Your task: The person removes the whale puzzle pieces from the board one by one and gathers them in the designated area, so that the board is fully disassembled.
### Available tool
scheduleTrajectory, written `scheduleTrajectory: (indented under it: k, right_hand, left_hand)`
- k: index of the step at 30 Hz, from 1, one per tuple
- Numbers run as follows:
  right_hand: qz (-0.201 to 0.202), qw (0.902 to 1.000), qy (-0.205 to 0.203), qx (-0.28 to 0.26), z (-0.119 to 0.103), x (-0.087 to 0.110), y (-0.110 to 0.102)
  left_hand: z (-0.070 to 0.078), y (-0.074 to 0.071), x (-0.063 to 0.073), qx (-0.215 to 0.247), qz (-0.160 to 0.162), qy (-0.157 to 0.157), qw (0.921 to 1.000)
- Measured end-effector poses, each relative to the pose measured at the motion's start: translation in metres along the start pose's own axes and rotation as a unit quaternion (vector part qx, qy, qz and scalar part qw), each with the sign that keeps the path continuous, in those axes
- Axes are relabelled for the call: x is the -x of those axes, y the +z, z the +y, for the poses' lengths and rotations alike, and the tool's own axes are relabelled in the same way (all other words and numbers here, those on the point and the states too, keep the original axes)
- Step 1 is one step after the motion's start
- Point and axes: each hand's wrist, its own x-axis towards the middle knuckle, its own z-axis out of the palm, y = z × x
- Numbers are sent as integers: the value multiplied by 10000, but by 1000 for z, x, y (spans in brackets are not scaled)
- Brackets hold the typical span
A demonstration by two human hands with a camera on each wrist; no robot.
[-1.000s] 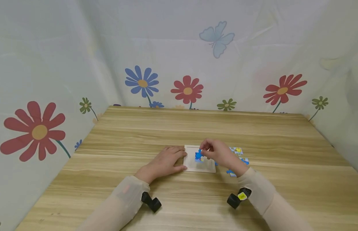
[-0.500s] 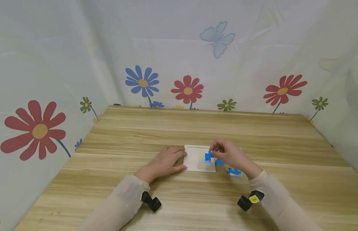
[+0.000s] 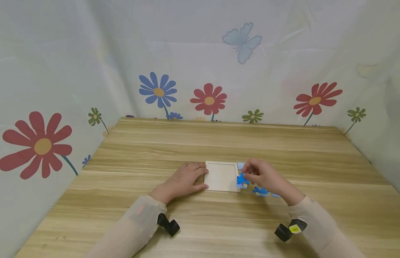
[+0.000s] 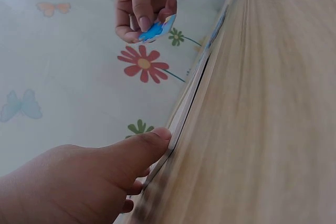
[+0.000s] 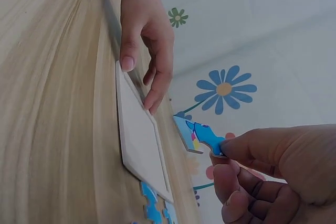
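A pale wooden puzzle tray (image 3: pixel 221 176) with a raised rim lies flat on the table, its inside bare. My left hand (image 3: pixel 184 181) rests against the tray's left edge, the thumb touching the near corner and the fingers by the far one. Between thumb and fingertips my right hand (image 3: pixel 266 176) pinches a blue jigsaw piece (image 5: pixel 206 135) with pink and yellow marks. In the head view it hangs over the tray's right edge. From the left wrist, the held piece (image 4: pixel 153 31) appears tilted and raised off the table.
Several blue jigsaw pieces (image 3: pixel 260 191) lie right of the tray, some partly hidden by my right hand. Another light-coloured piece (image 3: pixel 241 165) is at the tray's far right corner. The wooden table (image 3: pixel 155 143) meets a flowered cloth wall (image 3: pixel 271 64) at the back.
My right hand has moved right, carrying the pinched jigsaw piece from over the tray's middle to its right edge. My left hand and the tray have stayed put.
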Motion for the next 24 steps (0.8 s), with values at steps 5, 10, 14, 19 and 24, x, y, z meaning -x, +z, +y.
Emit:
scheduleTrajectory:
  k: [5,10,14,19,24]
  right_hand:
    - [-8,9998,7,189,5,5,-1]
    - [19,9995,121,307,10,10,1]
    - [-56,9996,139,226,15,13,3]
    - [-174,9994,181,224,21,15,6]
    - [-227,9996,95,139,26,14,9]
  left_hand:
    - [0,0,-1,37,-34,-12,10000]
    - [0,-1,0,10,-39,-10,10000]
    - [0,-1,0,9,-33,0,10000]
    - [1,-3,1,17,-51,-2,10000]
    - [1,-3,1,-11,-63,-21,10000]
